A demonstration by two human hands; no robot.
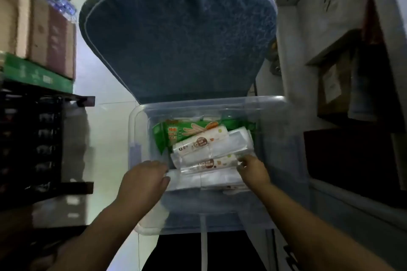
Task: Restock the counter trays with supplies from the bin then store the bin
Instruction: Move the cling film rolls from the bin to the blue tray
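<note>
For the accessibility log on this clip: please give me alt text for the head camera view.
Both hands reach into a clear plastic bin, the left hand and right hand gripping opposite ends of a clear-wrapped pack; a green packet lies behind it. The bin sits on a blue cushioned chair.

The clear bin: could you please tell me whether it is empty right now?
No, the clear bin holds a green packet and several white wrapped packs.

Clear, smooth plastic bin (136,116), faintly frosted. Inside, cup sleeves (209,160) in glossy see-through film, and a shiny green packet (160,136). Behind, the chair back (176,35) is rough, nubbly blue cloth. Matt cardboard boxes (39,28) at left.
</note>
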